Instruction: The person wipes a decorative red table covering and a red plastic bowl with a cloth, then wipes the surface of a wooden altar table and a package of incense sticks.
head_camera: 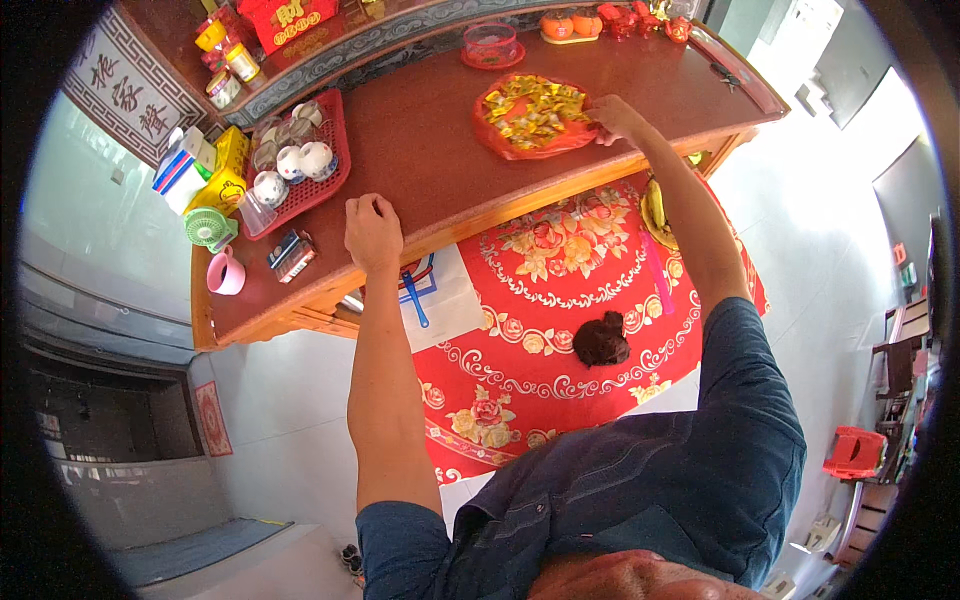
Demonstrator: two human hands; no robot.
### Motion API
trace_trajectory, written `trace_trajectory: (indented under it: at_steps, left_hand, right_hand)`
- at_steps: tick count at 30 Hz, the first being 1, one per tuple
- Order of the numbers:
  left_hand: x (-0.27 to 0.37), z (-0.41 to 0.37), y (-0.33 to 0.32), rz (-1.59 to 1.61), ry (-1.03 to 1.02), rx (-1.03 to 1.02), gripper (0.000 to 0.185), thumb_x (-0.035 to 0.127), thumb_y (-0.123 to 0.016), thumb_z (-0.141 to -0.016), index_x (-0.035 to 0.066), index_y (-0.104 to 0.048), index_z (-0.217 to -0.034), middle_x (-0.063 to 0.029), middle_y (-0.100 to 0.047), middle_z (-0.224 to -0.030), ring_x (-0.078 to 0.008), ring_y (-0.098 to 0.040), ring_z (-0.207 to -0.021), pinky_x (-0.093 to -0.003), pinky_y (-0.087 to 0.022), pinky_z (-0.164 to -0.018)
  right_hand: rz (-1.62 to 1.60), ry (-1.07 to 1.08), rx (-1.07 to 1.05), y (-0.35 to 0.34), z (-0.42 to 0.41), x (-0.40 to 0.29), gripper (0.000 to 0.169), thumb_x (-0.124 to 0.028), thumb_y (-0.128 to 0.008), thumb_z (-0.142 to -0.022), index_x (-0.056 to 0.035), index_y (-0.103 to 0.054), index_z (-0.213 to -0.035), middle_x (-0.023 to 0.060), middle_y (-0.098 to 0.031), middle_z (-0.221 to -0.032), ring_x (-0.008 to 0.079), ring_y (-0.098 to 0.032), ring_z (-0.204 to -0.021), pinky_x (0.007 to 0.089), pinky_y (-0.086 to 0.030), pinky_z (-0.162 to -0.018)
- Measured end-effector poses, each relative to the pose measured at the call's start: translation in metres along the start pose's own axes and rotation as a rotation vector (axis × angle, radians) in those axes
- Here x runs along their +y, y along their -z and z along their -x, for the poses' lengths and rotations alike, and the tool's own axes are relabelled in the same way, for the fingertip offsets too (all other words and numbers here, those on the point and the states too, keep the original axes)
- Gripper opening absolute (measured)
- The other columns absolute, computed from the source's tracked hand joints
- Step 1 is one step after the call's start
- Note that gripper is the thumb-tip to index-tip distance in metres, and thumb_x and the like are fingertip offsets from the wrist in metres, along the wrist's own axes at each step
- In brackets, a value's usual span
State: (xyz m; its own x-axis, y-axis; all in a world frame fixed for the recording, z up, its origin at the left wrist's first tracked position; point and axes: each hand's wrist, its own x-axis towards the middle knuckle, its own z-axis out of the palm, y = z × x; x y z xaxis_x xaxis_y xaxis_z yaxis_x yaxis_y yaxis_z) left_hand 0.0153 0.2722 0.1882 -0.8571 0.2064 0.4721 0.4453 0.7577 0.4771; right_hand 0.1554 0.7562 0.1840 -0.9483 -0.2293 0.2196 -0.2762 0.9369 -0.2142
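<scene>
My right hand (616, 121) touches the right edge of a red plastic bag (517, 148), its fingers bent at the rim; whether it grips the bag is hard to see. Many small yellow-wrapped sweets (531, 97) lie in the opened bag on the reddish-brown tabletop (420, 142). My left hand (374, 231) rests near the table's front edge, loosely curled, with no object visible in it. Left of that hand are cigarette packs (292, 255) and a red plastic basket (330, 172) holding white cups (315, 160) and glasses.
A pink mug (226, 272), a green handheld fan (209, 228) and a yellow box (229, 172) stand at the left. Behind the bag is a round red container (490, 46). Below the table, a flowered red cloth (525, 300) bears a dark brown object (601, 342) and bananas (655, 204).
</scene>
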Motion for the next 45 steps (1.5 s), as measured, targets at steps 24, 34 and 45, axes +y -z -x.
trace_trajectory:
  at_steps: [24,34,45]
  left_hand:
    - [-0.007,0.001,-0.013,-0.038,-0.087,0.096,0.020,0.025,-0.055,-0.092,0.009,-0.067,-0.096,-0.0101,-0.061,-0.102,-0.0344,-0.064,-0.090,-0.0473,-0.053,-0.075]
    - [-0.004,-0.004,-0.010,-0.038,-0.058,0.063,0.021,0.025,-0.055,-0.092,0.009,-0.067,-0.097,-0.0108,-0.060,-0.103,-0.0347,-0.063,-0.094,-0.0471,-0.052,-0.079]
    - [-0.010,-0.004,-0.015,-0.051,-0.121,0.105,0.020,0.025,-0.056,-0.091,0.010,-0.068,-0.094,-0.0113,-0.061,-0.103,-0.0349,-0.063,-0.093,-0.0470,-0.052,-0.078]
  right_hand:
    - [-0.107,-0.522,-0.129,-0.139,0.187,-0.337,0.039,-0.030,-0.064,-0.087,-0.0032,-0.063,-0.115,0.0164,-0.062,-0.115,0.0342,-0.055,-0.113,0.0487,-0.043,-0.098]
    - [-0.357,-0.742,0.316,-0.142,0.152,-0.279,0.017,-0.014,-0.052,-0.092,-0.0009,-0.062,-0.090,0.0214,-0.064,-0.091,0.0421,-0.061,-0.089,0.0479,-0.049,-0.074]
    - [0.520,0.112,0.318,-0.065,-0.034,-0.202,0.023,-0.026,-0.057,-0.091,-0.0130,-0.069,-0.107,0.0059,-0.062,-0.124,0.0300,-0.055,-0.120,0.0456,-0.043,-0.102]
